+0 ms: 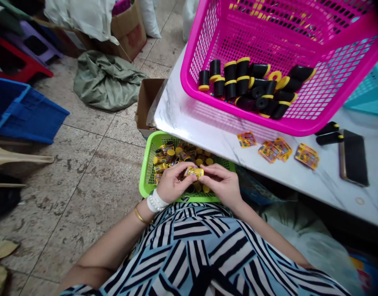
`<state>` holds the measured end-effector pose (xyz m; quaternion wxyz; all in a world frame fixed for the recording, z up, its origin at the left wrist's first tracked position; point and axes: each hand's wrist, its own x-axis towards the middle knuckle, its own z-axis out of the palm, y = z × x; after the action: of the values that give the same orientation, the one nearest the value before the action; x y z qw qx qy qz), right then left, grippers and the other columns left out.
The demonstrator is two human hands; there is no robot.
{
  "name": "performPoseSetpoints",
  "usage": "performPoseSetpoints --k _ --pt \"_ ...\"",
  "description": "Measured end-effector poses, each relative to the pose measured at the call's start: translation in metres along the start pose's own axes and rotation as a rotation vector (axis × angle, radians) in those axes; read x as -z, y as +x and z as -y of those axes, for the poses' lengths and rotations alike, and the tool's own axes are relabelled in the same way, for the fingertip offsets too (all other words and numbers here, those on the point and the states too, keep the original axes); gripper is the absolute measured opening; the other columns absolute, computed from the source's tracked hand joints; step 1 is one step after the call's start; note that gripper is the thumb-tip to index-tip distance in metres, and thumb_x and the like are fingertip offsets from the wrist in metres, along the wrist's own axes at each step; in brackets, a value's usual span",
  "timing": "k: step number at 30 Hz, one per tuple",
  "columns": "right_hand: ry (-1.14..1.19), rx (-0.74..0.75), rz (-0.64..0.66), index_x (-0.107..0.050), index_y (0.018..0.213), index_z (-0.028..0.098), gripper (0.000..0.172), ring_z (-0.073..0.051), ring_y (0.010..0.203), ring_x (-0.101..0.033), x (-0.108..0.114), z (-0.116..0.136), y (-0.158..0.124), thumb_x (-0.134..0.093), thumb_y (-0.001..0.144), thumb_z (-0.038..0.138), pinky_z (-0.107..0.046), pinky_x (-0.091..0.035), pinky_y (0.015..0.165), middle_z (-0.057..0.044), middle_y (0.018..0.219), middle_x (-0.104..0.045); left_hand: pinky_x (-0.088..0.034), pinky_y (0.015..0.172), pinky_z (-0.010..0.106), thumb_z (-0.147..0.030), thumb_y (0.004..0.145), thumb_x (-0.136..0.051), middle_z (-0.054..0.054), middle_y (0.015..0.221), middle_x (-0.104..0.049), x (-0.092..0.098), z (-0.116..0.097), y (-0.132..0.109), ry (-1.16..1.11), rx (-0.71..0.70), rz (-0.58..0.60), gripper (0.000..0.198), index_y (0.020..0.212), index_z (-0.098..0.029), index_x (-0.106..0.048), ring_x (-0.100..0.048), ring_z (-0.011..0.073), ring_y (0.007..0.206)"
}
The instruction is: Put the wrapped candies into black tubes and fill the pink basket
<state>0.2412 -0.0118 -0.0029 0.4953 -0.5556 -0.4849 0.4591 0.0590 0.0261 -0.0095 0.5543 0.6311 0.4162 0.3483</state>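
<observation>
Between my two hands is a small capped bottle (193, 172) with a yellow printed label and a yellow cap. My left hand (173, 183) pinches its left part between thumb and fingers. My right hand (223, 184) grips the cap end with its fingertips. Right below them, a green basket (145, 164) rests by my lap, holding many similar labelled bottles. On the table to the right lie several orange printed labels (306, 156), some overlapping.
A pink basket (193, 88) with black, yellow-rimmed bottles stands on the white marbled table (183, 119). A phone (353, 158) and two black bottles (328, 135) lie at right. A cardboard box (147, 100), a green-grey sack (107, 80) and a blue crate (28, 111) are on the floor.
</observation>
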Motion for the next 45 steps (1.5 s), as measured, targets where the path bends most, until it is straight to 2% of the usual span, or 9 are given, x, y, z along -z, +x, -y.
performPoseSetpoints --k 5,10,13,20,26,33,37,40,45 --pt "0.171 -0.175 0.023 -0.078 0.095 0.022 0.025 -0.016 0.069 -0.068 0.003 -0.008 0.003 -0.082 0.071 0.029 -0.033 -0.061 0.068 -0.004 0.086 -0.070 -0.049 0.083 0.032 -0.029 0.084 -0.067 0.007 0.099 -0.070 0.001 0.000 0.012 0.109 -0.088 0.090 0.025 0.106 -0.017 -0.065 -0.064 0.0194 0.089" --pt "-0.092 0.154 0.010 -0.076 0.105 0.023 0.027 -0.017 0.082 -0.068 0.005 -0.010 -0.002 -0.076 0.078 0.022 -0.030 -0.059 0.068 -0.007 0.096 -0.070 -0.040 0.048 0.020 -0.045 0.085 -0.064 -0.001 0.067 -0.062 -0.003 0.003 0.014 -0.301 0.290 0.216 0.031 0.093 -0.015 -0.058 -0.052 0.0088 0.049" --pt "-0.265 0.352 0.082 -0.073 0.110 0.024 0.031 -0.019 0.089 -0.068 0.011 -0.009 0.001 -0.075 0.079 0.020 -0.033 -0.058 0.077 -0.009 0.100 -0.071 -0.032 0.041 0.017 -0.049 0.084 -0.065 -0.002 0.060 -0.060 -0.007 0.006 0.012 -0.473 0.431 0.248 0.035 0.082 -0.015 -0.056 -0.045 0.0045 0.040" --pt "-0.272 0.310 0.216 -0.070 0.103 0.020 0.022 -0.017 0.080 -0.067 0.014 -0.015 0.009 -0.072 0.083 0.025 -0.027 -0.058 0.063 -0.008 0.093 -0.068 -0.022 0.034 0.016 -0.055 0.078 -0.069 -0.006 0.043 -0.052 -0.013 0.006 0.013 -0.566 0.588 0.195 0.043 0.070 -0.017 -0.051 -0.033 0.0023 0.030" --pt "-0.452 0.446 0.129 -0.067 0.110 0.019 0.028 -0.021 0.095 -0.067 0.002 -0.025 -0.009 -0.072 0.083 0.020 -0.036 -0.058 0.083 -0.012 0.101 -0.068 -0.013 0.028 0.019 -0.064 0.079 -0.061 -0.010 0.030 -0.035 -0.014 0.009 0.010 -0.493 0.764 0.156 0.048 0.068 -0.018 -0.054 -0.022 0.0042 0.022" --pt "-0.203 0.065 0.104 -0.068 0.111 0.021 0.032 -0.016 0.079 -0.070 0.004 -0.026 -0.003 -0.074 0.080 0.027 -0.031 -0.062 0.075 -0.007 0.102 -0.067 -0.029 0.038 0.015 -0.057 0.070 -0.075 -0.004 0.054 -0.057 -0.019 0.020 0.005 -0.610 0.620 0.047 0.047 0.082 -0.015 -0.058 -0.044 0.0036 0.037" --pt "-0.339 0.233 0.117 -0.070 0.102 0.023 0.023 -0.020 0.088 -0.069 0.007 -0.020 -0.001 -0.074 0.080 0.024 -0.036 -0.060 0.082 -0.007 0.096 -0.072 -0.031 0.040 0.016 -0.061 0.075 -0.068 -0.001 0.058 -0.060 -0.010 0.019 0.005 -0.636 0.697 0.112 0.049 0.080 -0.014 -0.057 -0.047 0.0052 0.041" --pt "-0.317 0.270 0.115 -0.073 0.092 0.023 0.016 -0.021 0.088 -0.069 0.005 -0.016 0.000 -0.077 0.077 0.026 -0.037 -0.060 0.080 -0.008 0.094 -0.074 -0.035 0.044 0.016 -0.052 0.074 -0.074 -0.003 0.059 -0.057 -0.007 0.015 0.004 -0.576 0.613 0.120 0.043 0.080 -0.013 -0.058 -0.046 0.0040 0.044" --pt "0.026 -0.182 0.041 -0.073 0.085 0.018 0.031 -0.016 0.069 -0.069 -0.002 -0.017 0.009 -0.087 0.063 0.034 -0.031 -0.061 0.067 -0.004 0.082 -0.073 -0.040 0.046 0.017 -0.047 0.072 -0.077 -0.006 0.063 -0.057 -0.008 0.006 0.009 -0.383 0.391 0.041 0.040 0.090 -0.015 -0.061 -0.049 0.0058 0.049"
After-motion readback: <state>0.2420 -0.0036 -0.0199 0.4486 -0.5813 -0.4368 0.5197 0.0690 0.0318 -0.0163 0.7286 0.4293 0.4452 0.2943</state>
